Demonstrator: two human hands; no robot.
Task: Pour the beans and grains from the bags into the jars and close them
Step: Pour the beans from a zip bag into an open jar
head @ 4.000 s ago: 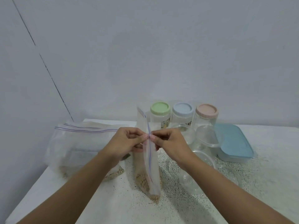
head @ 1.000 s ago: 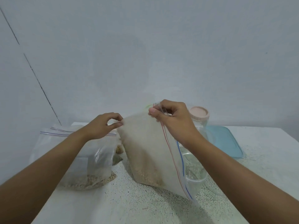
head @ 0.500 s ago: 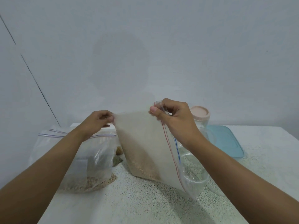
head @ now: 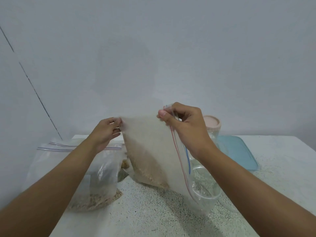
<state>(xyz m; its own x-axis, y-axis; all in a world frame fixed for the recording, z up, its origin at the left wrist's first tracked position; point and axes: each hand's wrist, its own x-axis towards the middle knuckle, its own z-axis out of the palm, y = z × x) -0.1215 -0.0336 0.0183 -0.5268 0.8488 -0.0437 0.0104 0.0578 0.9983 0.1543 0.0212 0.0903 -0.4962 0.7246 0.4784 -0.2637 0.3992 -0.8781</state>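
- Bag (head: 150, 147) of pale grains (head: 147, 171) hangs above the middle of the worktop (head: 153, 218), stretched between two bare hands and tilted down to the right.
- Left hand (head: 106, 132) pinches the bag's closed bottom corner between curled fingers and thumb, held high.
- Right hand (head: 185, 124) pinches the upper end of the zip strip (head: 179, 156), with its fingers curled round the film.
- Look: thin, cloudy clear plastic with a red and a blue line along the mouth. The mouth edge slopes down from the right hand. Its low end dips into an open clear jar (head: 206, 192) standing mid-worktop, toward the front edge. The grains are heaped in the bag's low belly and do not seem to have reached the mouth.
- Handling, as a judgement: the film is soft, slippery and shapeless. The load looks fairly light but may slide all at once when tipped. The zip strip is the stiffest part and the surest hold, and the bottom corner serves for lifting. The jar looks light, so a dragging bag could topple it.
- Other bags (head: 77, 170) stand near the left edge. A pink-lidded jar (head: 212, 124) and a blue box (head: 239, 151) sit toward the back right.
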